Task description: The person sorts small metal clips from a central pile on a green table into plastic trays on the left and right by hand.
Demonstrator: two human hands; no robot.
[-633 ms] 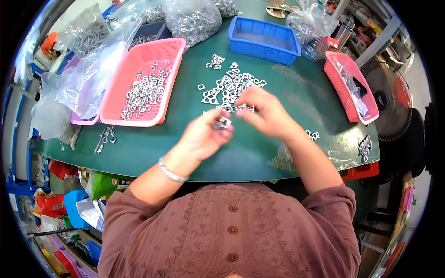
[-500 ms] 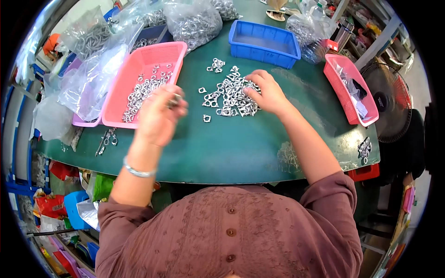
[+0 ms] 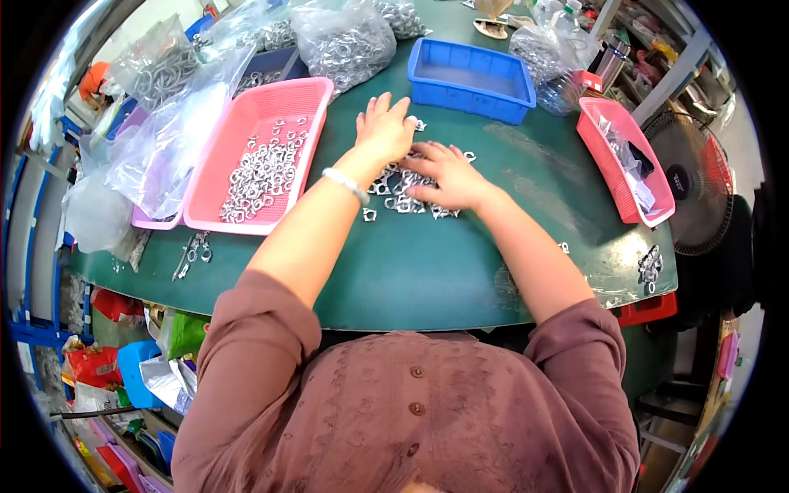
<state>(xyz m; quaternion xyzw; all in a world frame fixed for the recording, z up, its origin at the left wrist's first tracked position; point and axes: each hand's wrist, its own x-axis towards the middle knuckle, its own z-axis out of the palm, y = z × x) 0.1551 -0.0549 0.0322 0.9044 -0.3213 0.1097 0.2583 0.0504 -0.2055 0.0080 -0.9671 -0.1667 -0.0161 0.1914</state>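
Observation:
A heap of small silver metal ring-shaped parts lies on the green table, mostly beneath my hands. My left hand reaches over the far left side of the heap, fingers stretched and apart. Against the heap's right side rests my right hand, its fingers spread over the parts. Neither hand visibly grips a part, though their undersides are hidden. One single part sits apart at the heap's near left. To the left, a pink basket holds many similar parts.
Behind the heap stands a blue plastic bin. Clear bags of metal rings crowd the far left. On the right are a smaller pink basket, a black fan and a metal cluster near the table edge.
My left hand has moved right from beside the pink basket to the heap, and the metal parts it held no longer show. My right hand has shifted slightly left and nearer over the heap.

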